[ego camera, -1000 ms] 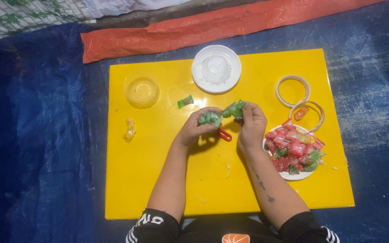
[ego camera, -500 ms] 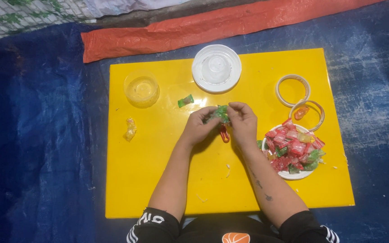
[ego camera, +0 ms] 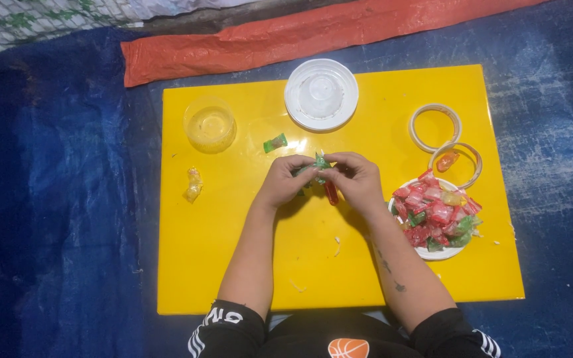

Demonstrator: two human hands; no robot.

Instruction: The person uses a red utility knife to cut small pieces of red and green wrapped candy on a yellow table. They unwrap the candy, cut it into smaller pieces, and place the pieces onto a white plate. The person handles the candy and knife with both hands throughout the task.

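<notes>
Both hands, left hand [ego camera: 283, 182] and right hand [ego camera: 358, 180], pinch a green wrapped candy [ego camera: 319, 162] between their fingers above the yellow bench [ego camera: 233, 265]; a plate [ego camera: 432, 252] of red and green wrapped candies sits just to the right.

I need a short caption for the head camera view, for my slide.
Both hands pinch a green wrapped candy over a yellow board.

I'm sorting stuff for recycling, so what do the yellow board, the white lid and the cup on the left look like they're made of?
Yellow board: looks like hard glossy plastic; it shows soft reflections and rounded edges, though painted wood is possible. White lid: thin moulded plastic, semi-gloss, with a raised ring. Cup: clear plastic, since the yellow shows through; glass can't be ruled out.
</notes>
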